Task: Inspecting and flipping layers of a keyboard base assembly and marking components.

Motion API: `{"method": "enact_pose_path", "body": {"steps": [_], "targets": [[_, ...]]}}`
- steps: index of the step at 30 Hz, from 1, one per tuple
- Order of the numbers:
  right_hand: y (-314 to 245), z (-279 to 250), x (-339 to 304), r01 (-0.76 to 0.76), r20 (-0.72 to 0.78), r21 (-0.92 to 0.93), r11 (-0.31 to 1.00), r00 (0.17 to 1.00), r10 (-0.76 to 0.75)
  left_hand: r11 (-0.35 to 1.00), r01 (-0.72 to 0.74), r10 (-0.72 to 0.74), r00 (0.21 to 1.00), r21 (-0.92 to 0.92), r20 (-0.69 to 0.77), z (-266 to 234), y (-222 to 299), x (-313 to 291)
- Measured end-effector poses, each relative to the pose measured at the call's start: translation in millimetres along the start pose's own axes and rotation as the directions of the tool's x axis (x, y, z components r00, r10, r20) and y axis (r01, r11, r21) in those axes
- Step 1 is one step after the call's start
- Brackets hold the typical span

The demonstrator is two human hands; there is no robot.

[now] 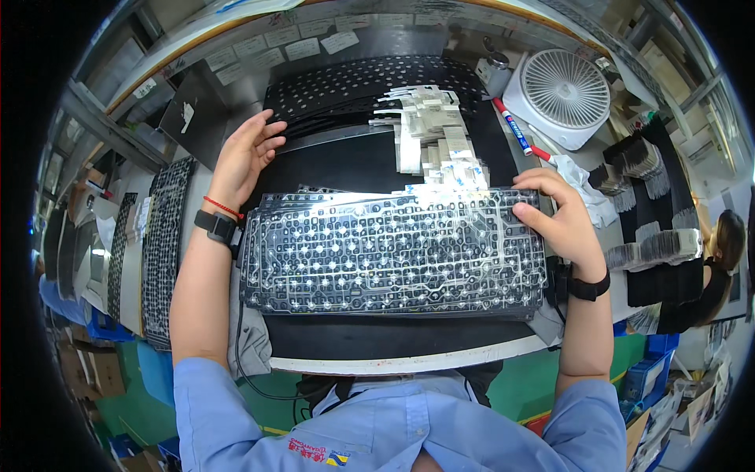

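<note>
A stack of clear keyboard membrane sheets point(377, 256), printed with silvery traces and studded with dark key spots, lies in front of me on the black work surface. My right hand point(562, 212) is at the stack's far right corner, thumb on top and fingers bent over the back edge, gripping a membrane sheet there. Raised at the far left, my left hand point(253, 149) is open, fingers apart and holding nothing. It is beside a pile of black perforated sheets point(338, 90). Behind the membranes runs an overlapping row of pale flat strips point(448, 145).
A white fan point(565, 94) stands at the back right, with a red-and-blue marker point(513, 127) and crumpled white tissue point(586, 189) nearby. Bundles of flat strips point(657, 248) line the right side. More membrane sheets point(167, 252) lie left. Another person point(712, 275) is at far right.
</note>
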State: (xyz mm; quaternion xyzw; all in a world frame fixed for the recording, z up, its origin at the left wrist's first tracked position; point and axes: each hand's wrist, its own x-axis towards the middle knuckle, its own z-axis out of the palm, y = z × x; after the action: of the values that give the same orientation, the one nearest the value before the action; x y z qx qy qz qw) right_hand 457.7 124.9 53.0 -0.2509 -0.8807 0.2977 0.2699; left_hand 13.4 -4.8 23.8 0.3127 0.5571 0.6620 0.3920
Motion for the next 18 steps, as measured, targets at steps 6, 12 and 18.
{"method": "enact_pose_path", "body": {"steps": [6, 12, 18], "targets": [[3, 2, 0, -0.141, -0.275, 0.275, 0.951, 0.936, 0.218, 0.989, 0.032, -0.083, 0.927, 0.141, 0.367, -5, 4, -1], [7, 2, 0, -0.183, -0.349, 0.416, 0.891, 0.872, 0.342, 0.990, 0.060, -0.108, 0.900, 0.126, 0.422, 19, 3, -20], [-5, 6, 6, -0.116, -0.317, 0.650, 0.751, 0.857, 0.407, 0.991, 0.014, -0.063, 0.928, 0.136, 0.367, 10, -1, -10]]}}
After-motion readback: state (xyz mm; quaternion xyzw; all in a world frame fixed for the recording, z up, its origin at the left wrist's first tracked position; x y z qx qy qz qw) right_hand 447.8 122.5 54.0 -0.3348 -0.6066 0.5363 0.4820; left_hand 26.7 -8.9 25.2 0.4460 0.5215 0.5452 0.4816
